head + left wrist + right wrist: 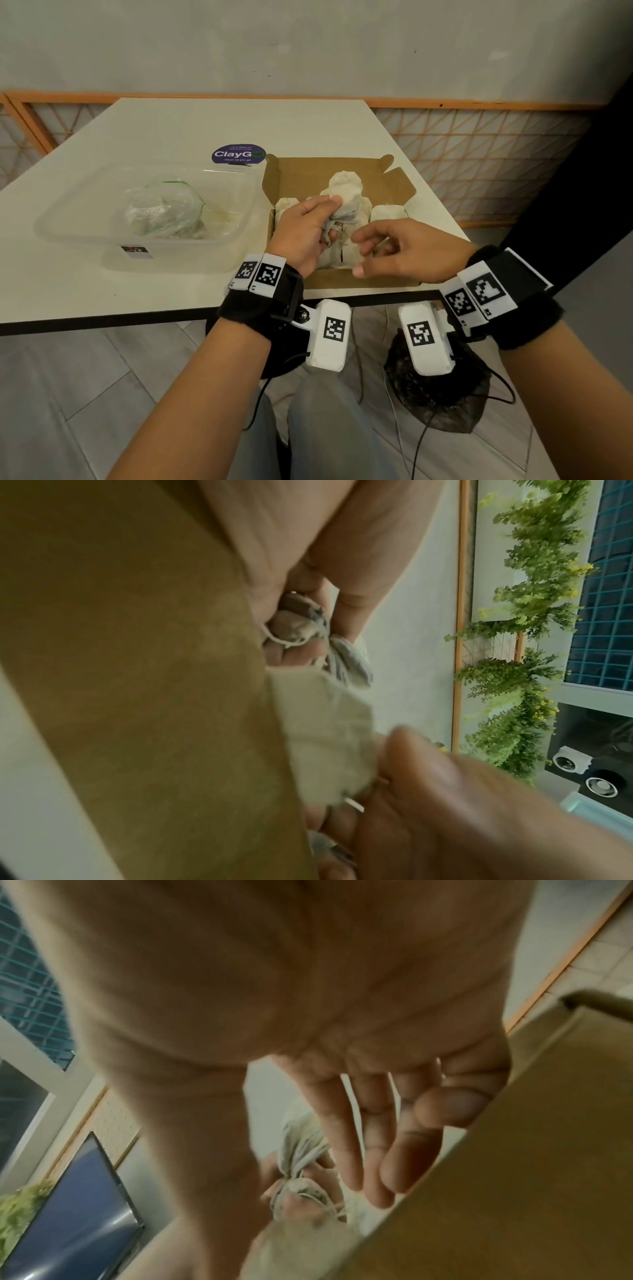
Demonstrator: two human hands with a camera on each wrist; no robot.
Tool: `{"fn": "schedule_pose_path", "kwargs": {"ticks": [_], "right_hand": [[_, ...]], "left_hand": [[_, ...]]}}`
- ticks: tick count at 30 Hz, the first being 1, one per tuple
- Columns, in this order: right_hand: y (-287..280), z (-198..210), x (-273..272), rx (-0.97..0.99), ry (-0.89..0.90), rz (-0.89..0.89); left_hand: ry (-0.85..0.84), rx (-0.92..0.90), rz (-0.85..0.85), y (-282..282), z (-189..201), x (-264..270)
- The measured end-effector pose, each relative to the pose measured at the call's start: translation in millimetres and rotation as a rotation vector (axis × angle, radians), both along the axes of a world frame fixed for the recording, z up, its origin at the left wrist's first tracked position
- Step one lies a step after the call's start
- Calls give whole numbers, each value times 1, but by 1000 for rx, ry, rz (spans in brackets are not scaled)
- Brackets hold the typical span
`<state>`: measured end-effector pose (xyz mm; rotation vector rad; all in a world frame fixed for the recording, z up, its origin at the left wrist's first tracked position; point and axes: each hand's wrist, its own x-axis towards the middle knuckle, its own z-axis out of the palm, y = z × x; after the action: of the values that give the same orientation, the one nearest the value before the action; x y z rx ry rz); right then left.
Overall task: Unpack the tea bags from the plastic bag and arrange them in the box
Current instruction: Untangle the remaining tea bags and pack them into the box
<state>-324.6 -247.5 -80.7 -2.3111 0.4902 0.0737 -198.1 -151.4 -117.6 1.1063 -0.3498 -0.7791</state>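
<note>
An open brown cardboard box (342, 279) sits at the table's near right edge, with several cream tea bags (388, 213) lying inside. My left hand (330, 219) hovers over the box and pinches the gathered neck of one tea bag (346, 186), whose body stands up above my thumb. The left wrist view shows its string and neck (308, 633) caught in my curled fingers. My right hand (363, 253) is open just right of it, over the box, with loosely spread fingers (377, 1150) holding nothing. The crumpled plastic bag (164, 209) lies to the left.
The plastic bag sits in a clear plastic tub (68, 236) left of the box. A purple round sticker (238, 154) is on the table behind. The box flaps (399, 186) stand up at the back and right. The table edge (137, 320) runs just under my wrists.
</note>
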Motion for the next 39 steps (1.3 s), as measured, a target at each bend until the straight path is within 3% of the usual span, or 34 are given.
{"fn": "schedule_pose_path", "kwargs": {"ticks": [4, 10, 15, 24, 29, 34, 36, 39], "right_hand": [[3, 0, -3, -98, -12, 22], [-18, 8, 0, 153, -200, -96], [-25, 8, 3, 166, -77, -8], [-26, -4, 25, -83, 60, -84], [-25, 22, 16, -359, -67, -78], [0, 16, 1, -367, 184, 259], [2, 4, 3, -397, 204, 276], [-6, 1, 7, -332, 126, 158]], "left_hand": [[29, -12, 35, 0, -1, 2], [51, -56, 59, 0, -1, 3], [64, -51, 72, -1, -1, 3], [84, -53, 78, 0, 0, 3], [88, -55, 74, 1, 1, 3], [89, -68, 75, 0, -1, 3], [91, -64, 82, -1, -1, 3], [82, -61, 75, 0, -1, 3]]}}
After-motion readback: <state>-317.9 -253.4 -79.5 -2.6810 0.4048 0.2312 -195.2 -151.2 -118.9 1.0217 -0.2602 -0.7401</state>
